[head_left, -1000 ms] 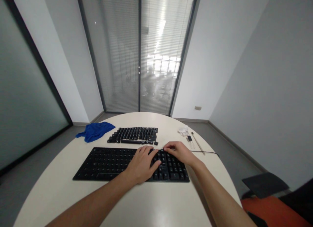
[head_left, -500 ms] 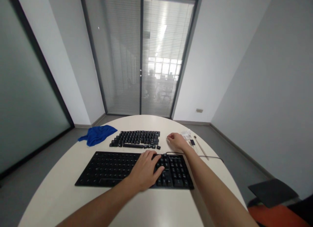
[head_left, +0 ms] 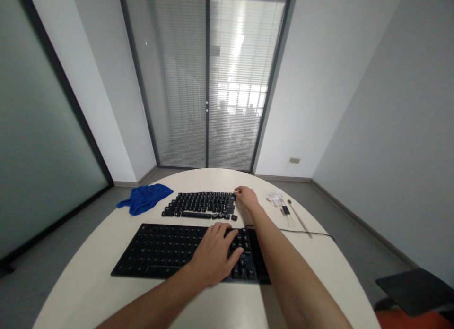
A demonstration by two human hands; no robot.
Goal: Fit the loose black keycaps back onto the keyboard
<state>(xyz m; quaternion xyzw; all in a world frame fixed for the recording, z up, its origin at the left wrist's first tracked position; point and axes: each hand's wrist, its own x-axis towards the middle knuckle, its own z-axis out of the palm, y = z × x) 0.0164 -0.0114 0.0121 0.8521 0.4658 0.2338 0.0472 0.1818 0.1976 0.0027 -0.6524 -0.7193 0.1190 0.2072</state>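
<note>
Left hand [head_left: 212, 254], loosely spread, rests on the keyboard [head_left: 163, 247]; right hand [head_left: 247, 197], grasp indiscernible, is at the loose keycaps' [head_left: 204, 202] far right corner, apparently arranging them; alignment is called for next.

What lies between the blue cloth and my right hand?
In the head view, rows of loose black keycaps lie between the blue cloth and your right hand, which is at their right end.
</note>
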